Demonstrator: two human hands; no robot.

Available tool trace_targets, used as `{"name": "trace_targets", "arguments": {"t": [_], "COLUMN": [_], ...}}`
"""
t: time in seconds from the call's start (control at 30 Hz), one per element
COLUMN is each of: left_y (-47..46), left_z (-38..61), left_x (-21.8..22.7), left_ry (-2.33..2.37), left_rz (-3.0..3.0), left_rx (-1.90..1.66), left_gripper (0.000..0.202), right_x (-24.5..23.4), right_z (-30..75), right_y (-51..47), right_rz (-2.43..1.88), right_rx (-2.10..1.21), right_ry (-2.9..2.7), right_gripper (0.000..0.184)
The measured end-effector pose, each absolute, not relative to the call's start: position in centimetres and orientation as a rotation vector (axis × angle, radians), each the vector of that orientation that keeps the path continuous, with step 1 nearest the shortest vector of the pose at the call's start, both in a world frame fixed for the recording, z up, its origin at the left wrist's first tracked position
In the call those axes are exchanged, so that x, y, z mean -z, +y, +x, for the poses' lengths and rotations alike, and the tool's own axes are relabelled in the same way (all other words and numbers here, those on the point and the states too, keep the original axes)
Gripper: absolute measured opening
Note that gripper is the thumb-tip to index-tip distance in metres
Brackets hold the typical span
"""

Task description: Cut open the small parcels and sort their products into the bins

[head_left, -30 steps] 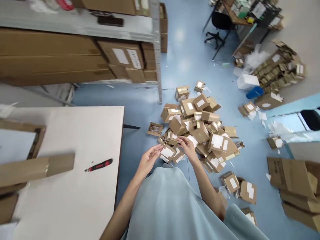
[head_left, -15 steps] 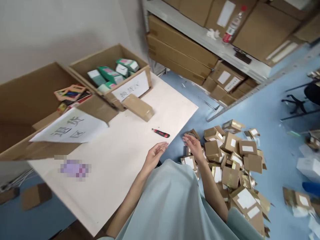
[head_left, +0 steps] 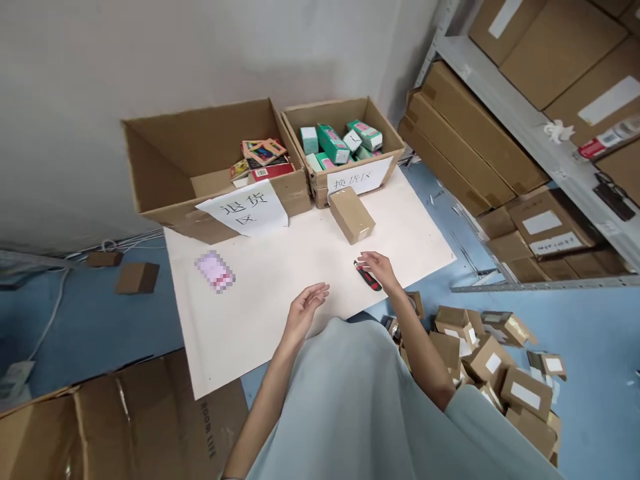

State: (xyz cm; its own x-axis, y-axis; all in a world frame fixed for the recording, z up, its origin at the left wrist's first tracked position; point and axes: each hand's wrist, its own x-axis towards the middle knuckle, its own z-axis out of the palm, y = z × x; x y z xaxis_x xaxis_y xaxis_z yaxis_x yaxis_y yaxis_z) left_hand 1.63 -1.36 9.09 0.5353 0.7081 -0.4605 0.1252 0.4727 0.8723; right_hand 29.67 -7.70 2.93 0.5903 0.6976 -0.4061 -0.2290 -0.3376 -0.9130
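My left hand (head_left: 303,308) hovers over the front of the white table (head_left: 250,320), fingers stretched out and holding nothing. Farther right, my right hand (head_left: 380,270) is open above a red and black utility knife (head_left: 369,277), partly covering it; whether they touch I cannot tell. Beyond the knife lies a small closed cardboard box (head_left: 351,217). It rests in front of an open carton (head_left: 395,153) filled with several green and white boxes (head_left: 333,143). Left of that carton stands a larger open carton (head_left: 185,217) with colourful flat packs (head_left: 265,153) inside.
A paper sign (head_left: 247,209) hangs on each carton. A blurred-out pink item (head_left: 215,270) lies at the table's left. Small cardboard boxes (head_left: 493,360) are heaped on the floor to the right, below a metal shelf (head_left: 505,83). Large cartons (head_left: 150,427) stand front left.
My view has swung left, so the table and cartons sit more centrally. My right hand has moved from beyond the table's edge to above the utility knife. Both hands stay open.
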Motion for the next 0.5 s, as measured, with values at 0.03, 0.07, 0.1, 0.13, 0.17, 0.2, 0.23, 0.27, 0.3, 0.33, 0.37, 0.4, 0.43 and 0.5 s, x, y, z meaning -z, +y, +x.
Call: {"name": "trace_targets", "arguments": {"t": [0.03, 0.07, 0.1, 0.13, 0.17, 0.2, 0.23, 0.27, 0.3, 0.33, 0.37, 0.4, 0.43, 0.5], "left_y": [-1.2, -1.0, -0.6, -0.3, 0.1, 0.5, 0.9, 1.3, 1.6, 1.9, 2.2, 2.4, 2.7, 3.3], "left_z": [1.8, 2.1, 2.5, 3.0, 3.5, 4.2, 4.9, 5.7, 6.5, 7.5, 8.5, 9.5, 10.6, 12.8], "left_x": [-9.1, -9.1, -9.2, -9.3, -9.5, -9.6, -9.8, -9.9, -10.0, -10.0, -9.9, -9.7, -9.4, -8.4], "left_ry": [0.99, 1.013, 1.034, 1.054, 1.072, 1.089, 1.104, 1.118, 1.13, 1.14, 1.146, 1.148, 1.147, 1.134], "left_rz": [1.031, 1.024, 1.019, 1.017, 1.016, 1.016, 1.018, 1.022, 1.029, 1.037, 1.047, 1.059, 1.073, 1.115], "left_rx": [-0.453, -0.471, -0.488, -0.504, -0.517, -0.529, -0.536, -0.54, -0.539, -0.536, -0.529, -0.52, -0.513, -0.504], "left_gripper": [0.065, 0.065, 0.065, 0.065, 0.064, 0.063, 0.062, 0.06, 0.058, 0.055, 0.053, 0.051, 0.05, 0.051], "right_x": [-2.5, -2.0, -1.5, -1.0, -0.4, 0.2, 0.8, 1.5, 2.2, 2.8, 3.5, 4.1, 4.7, 5.6], "right_z": [30.5, 31.4, 32.2, 33.1, 33.9, 34.5, 35.1, 35.6, 35.9, 36.1, 36.3, 36.4, 36.4, 36.6], "right_y": [-6.0, -4.4, -3.0, -1.6, -0.4, 0.6, 1.4, 2.0, 2.4, 2.7, 2.8, 2.8, 2.6, 1.9], "right_rz": [-1.686, -1.719, -1.746, -1.768, -1.782, -1.791, -1.801, -1.812, -1.821, -1.83, -1.837, -1.844, -1.85, -1.859], "right_rx": [-1.004, -1.005, -1.006, -1.009, -1.015, -1.027, -1.039, -1.052, -1.067, -1.08, -1.092, -1.101, -1.106, -1.108], "right_ry": [-0.361, -0.32, -0.286, -0.256, -0.233, -0.213, -0.188, -0.164, -0.143, -0.128, -0.119, -0.117, -0.121, -0.138], "right_gripper": [0.031, 0.026, 0.024, 0.025, 0.028, 0.032, 0.036, 0.04, 0.043, 0.046, 0.049, 0.052, 0.054, 0.057]}}
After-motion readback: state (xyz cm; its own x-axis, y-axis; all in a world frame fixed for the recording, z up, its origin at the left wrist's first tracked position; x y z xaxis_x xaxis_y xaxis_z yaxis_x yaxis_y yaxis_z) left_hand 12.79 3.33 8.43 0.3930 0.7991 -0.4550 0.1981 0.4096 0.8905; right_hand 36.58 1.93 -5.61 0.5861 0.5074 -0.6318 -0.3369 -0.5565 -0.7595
